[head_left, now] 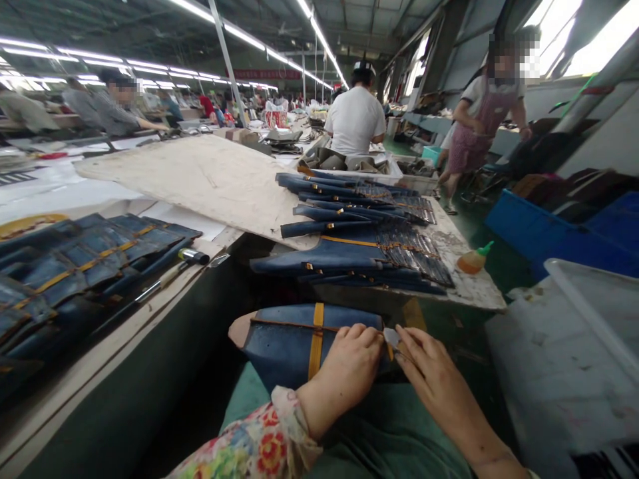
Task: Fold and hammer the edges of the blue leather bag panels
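Observation:
A blue leather boot upper (287, 339) with a yellow-brown strap and a dark seam lies across my lap, its pinkish end to the left. My left hand (352, 362) is closed over the right end of this upper, knuckles up. Beside it, my right hand (434, 372) has its fingers held together, pinching a small pale flat piece (392, 337) at the upper's edge. What that piece is, I cannot make out. Just beyond my hands, several similar blue uppers (344, 256) with zippers lie stacked on the bench.
More blue uppers (100, 256) cover the left table, near a knife (194, 256) with a black handle. A glue bottle (474, 258) with a green tip stands at the bench's right end. Grey bin (564, 359) and blue crates (524, 226) are at right. Someone in an apron (486, 113) stands beyond.

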Demonstrator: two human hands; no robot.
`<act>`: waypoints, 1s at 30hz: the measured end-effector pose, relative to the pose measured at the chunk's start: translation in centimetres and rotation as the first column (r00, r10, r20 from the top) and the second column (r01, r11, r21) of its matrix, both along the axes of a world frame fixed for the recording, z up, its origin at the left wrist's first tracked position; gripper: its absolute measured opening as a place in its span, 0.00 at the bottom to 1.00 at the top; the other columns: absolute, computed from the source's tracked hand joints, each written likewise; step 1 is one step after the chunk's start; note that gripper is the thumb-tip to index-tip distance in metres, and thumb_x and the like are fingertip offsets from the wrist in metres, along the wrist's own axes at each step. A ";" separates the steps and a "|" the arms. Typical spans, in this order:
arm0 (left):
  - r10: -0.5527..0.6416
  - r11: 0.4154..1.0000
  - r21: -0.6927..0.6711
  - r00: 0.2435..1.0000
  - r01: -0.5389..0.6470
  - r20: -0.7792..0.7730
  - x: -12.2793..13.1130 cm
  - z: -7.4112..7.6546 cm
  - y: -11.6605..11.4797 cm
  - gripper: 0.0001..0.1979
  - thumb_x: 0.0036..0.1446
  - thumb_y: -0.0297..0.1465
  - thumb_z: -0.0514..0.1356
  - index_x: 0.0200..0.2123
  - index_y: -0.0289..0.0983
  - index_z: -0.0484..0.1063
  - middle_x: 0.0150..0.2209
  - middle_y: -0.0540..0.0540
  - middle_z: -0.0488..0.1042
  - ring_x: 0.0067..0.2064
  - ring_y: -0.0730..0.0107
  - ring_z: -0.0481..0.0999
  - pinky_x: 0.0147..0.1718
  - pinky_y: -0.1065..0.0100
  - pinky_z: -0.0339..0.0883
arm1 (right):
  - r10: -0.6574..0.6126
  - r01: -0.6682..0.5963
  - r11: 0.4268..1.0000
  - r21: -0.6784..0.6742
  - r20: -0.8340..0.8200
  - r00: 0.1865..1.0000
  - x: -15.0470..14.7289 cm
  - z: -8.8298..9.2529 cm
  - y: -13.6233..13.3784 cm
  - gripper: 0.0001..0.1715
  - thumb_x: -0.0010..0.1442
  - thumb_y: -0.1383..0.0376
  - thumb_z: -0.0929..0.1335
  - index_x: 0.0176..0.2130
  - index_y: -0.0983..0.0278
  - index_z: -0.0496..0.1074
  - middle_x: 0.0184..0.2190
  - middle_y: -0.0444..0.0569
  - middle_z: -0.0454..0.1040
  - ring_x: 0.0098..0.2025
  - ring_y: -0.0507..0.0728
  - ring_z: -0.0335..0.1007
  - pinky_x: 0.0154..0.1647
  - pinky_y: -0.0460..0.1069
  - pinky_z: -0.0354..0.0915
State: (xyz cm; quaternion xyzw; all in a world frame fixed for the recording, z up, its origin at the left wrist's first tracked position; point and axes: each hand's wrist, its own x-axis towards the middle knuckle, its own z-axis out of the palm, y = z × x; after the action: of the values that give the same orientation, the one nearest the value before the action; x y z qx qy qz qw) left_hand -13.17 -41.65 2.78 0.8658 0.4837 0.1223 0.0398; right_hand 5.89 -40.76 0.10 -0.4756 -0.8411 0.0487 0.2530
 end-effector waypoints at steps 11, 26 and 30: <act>0.052 0.999 0.003 0.998 -0.052 0.028 -2.3 0.0 -0.7 0.15 0.61 0.28 0.49 0.51 0.38 0.63 0.44 0.47 0.69 0.47 0.65 0.64 0.46 0.62 0.60 | 0.054 -0.054 0.998 0.013 -0.009 0.999 -1.5 0.9 -0.5 0.20 0.66 0.64 0.56 0.53 0.58 0.67 0.42 0.52 0.68 0.44 0.59 0.64 0.44 0.53 0.67; 0.146 0.989 0.018 0.989 -0.146 0.028 -6.7 0.1 -1.9 0.16 0.59 0.26 0.51 0.51 0.37 0.64 0.45 0.47 0.69 0.47 0.64 0.64 0.50 0.62 0.58 | 0.107 -0.108 0.994 0.009 0.090 0.990 -8.4 1.7 -0.4 0.21 0.65 0.69 0.55 0.53 0.64 0.66 0.40 0.54 0.68 0.42 0.60 0.64 0.40 0.55 0.69; 0.205 0.971 0.114 0.977 -0.211 0.061 -8.3 -1.0 -3.0 0.18 0.59 0.25 0.50 0.53 0.37 0.64 0.51 0.47 0.68 0.52 0.64 0.63 0.55 0.62 0.55 | 0.157 -0.163 0.985 0.057 0.088 0.984 -10.3 1.3 -0.7 0.21 0.65 0.70 0.54 0.53 0.64 0.66 0.40 0.55 0.68 0.42 0.60 0.65 0.42 0.56 0.68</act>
State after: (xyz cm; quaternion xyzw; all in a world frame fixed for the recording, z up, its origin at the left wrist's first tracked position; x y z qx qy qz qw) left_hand -21.50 -44.66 1.82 0.8078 0.5625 0.1756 -0.0133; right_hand -4.43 -41.41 1.36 -0.3997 -0.8875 0.0221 0.2284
